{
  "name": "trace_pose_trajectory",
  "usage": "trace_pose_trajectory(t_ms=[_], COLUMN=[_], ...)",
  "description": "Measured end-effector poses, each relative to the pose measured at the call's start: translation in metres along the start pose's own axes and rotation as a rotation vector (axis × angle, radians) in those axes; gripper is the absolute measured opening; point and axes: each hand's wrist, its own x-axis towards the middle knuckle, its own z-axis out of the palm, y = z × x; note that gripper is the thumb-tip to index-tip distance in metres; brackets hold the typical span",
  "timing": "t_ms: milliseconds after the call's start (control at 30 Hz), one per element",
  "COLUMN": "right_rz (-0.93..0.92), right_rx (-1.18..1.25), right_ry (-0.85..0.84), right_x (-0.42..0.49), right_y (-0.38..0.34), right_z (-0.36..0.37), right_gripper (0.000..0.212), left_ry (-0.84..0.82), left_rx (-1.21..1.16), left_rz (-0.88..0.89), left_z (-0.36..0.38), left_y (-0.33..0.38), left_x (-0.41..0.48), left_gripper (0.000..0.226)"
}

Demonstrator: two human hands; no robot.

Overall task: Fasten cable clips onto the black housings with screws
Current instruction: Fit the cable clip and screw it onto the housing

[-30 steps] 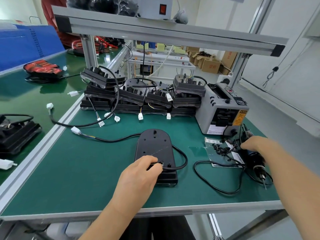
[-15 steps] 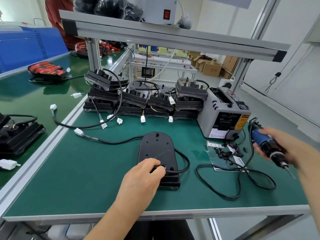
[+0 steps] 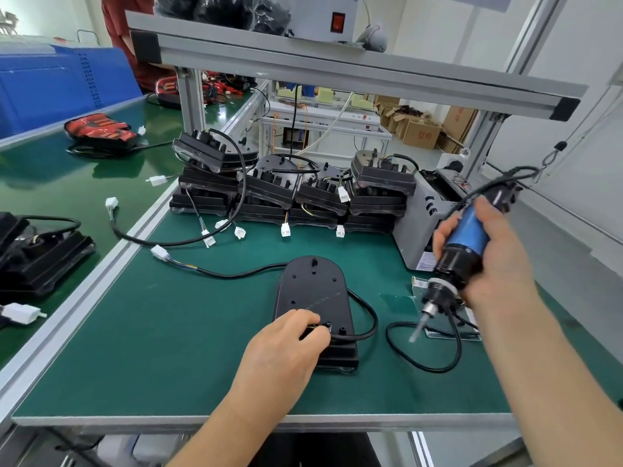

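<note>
- In the head view, the black housing [image 3: 312, 291] lies flat on the green table [image 3: 168, 348]. It is near the front edge, right in front of the person.
- The left hand [image 3: 283, 348] rests on the near end of the housing. Its fingers are curled and pinch the small cable clip [image 3: 326, 325] down over the cable [image 3: 369, 320].
- The right hand [image 3: 499, 264] is wrapped tight round the blue screwdriver [image 3: 462, 244]. It is up in the air, to the right of the housing and apart from it.
- The bit [image 3: 416, 332] points down and to the left. It looks blurry.
- I think the job now is to screw the clip down. I cannot tell if a screw sits in the clip yet; it is too small to see.
- To do it well, put the bit right over the hole and stand the tool up straight, not leaning.
- The left hand should hold the clip firm so it does not spin, with fingers off to the side of the bit.
- More housings [image 3: 290, 193] sit piled at the back.
</note>
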Motion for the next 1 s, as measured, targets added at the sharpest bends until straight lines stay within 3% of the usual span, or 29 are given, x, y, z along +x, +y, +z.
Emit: trace_pose_trajectory(t_ms=[467,1000], right_rz=[-0.291,-0.292], right_rx=[-0.201,-0.292], right_ry=[-0.213,-0.273], right_x=[-0.002,-0.003], right_y=[0.065,0.074], right_z=[0.055,0.062], right_gripper=[0.007,0.018], left_ry=[0.004,0.005], left_rx=[-0.024,-0.028], left_rz=[-0.013,-0.026], left_z=[0.003,0.004], left_y=[-0.001,-0.002], left_x=[0.000,-0.001], left_gripper=[0.031,0.029])
